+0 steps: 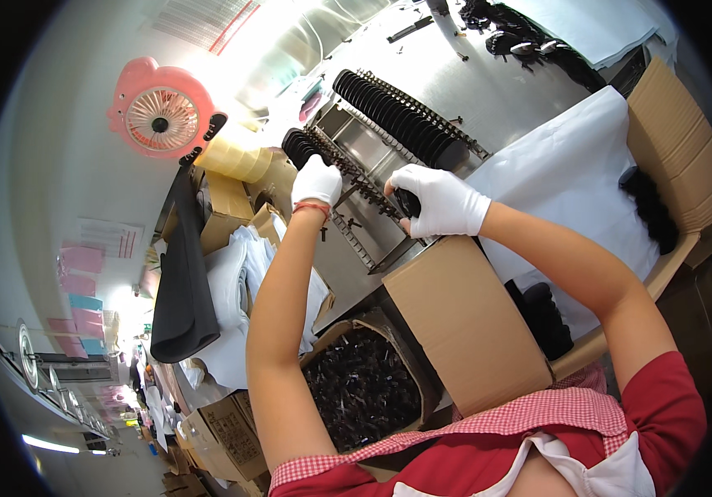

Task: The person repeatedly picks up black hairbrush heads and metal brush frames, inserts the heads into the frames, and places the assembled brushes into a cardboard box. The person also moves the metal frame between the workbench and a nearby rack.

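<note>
My right hand, in a white glove with bare fingertips, curls its thumb and fingers around a small stack of black round pieces. My left hand, gloved too and with a red cord at the wrist, reaches to a short row of black discs on a metal rack. Its fingers are hidden behind the back of the hand, so I cannot tell whether they grip a disc. Beyond both hands, a longer row of black discs stands on edge between the toothed rails of the rack.
Below my hands, a box of small dark glossy parts sits beside a cardboard flap. On the right, a carton lined with white sheet holds black stacks. A pink fan stands at the upper left; loose screws lie on the metal table.
</note>
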Demonstrator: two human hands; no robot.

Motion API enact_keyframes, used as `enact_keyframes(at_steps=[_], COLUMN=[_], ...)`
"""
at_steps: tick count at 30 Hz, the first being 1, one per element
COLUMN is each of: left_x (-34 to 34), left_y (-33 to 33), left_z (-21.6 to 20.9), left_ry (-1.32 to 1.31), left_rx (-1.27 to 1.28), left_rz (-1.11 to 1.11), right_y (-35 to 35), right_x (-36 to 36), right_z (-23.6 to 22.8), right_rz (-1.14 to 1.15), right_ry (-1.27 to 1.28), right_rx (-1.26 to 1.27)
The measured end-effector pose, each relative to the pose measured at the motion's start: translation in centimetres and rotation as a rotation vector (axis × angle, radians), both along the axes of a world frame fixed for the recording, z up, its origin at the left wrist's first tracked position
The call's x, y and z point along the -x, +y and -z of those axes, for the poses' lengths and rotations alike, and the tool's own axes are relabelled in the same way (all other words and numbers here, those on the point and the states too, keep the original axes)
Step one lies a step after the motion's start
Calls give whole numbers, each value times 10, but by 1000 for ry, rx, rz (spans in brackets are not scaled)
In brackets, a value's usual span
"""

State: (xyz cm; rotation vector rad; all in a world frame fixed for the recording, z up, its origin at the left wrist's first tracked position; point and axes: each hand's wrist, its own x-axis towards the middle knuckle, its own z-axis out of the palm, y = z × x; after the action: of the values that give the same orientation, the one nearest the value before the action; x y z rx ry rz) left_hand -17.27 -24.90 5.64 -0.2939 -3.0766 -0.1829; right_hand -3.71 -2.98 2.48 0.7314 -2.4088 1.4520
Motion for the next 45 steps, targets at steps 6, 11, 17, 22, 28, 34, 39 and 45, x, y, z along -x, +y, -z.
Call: enact_keyframes(at_steps=[6,11,17,22,28,34,39,45], left_x=[-56,-67,-158,-251,-301,-337,-353,-398], left_y=[14,-32,6,46,50,44,23,-28], left_z=[-9,-18,-55,-61,-45,-43,-23,17], left_ry=[156,482,-383,-700,-793,-590,-555,-408], left_rx=[326,476,-1293,-1983,-2174,-2055,-2069,-2448], left_rz=[22,75,78,103,78,65,-196,-475], right_y=[-2,-9,-15,-19,-7,-20,-53,-104], right_x=[-14,-37,-70,-112,-151,-152,-156,-145], right_z=[-18,-30,-58,-92,-121,-100,-61,-53], right_rz=[188,194,158,23,-260,-253,-229,-355], right_ry=[-53,-73,252,163,70,-408,158,524], right_rx=[332,280,270,-5,-227,218,-29,-176])
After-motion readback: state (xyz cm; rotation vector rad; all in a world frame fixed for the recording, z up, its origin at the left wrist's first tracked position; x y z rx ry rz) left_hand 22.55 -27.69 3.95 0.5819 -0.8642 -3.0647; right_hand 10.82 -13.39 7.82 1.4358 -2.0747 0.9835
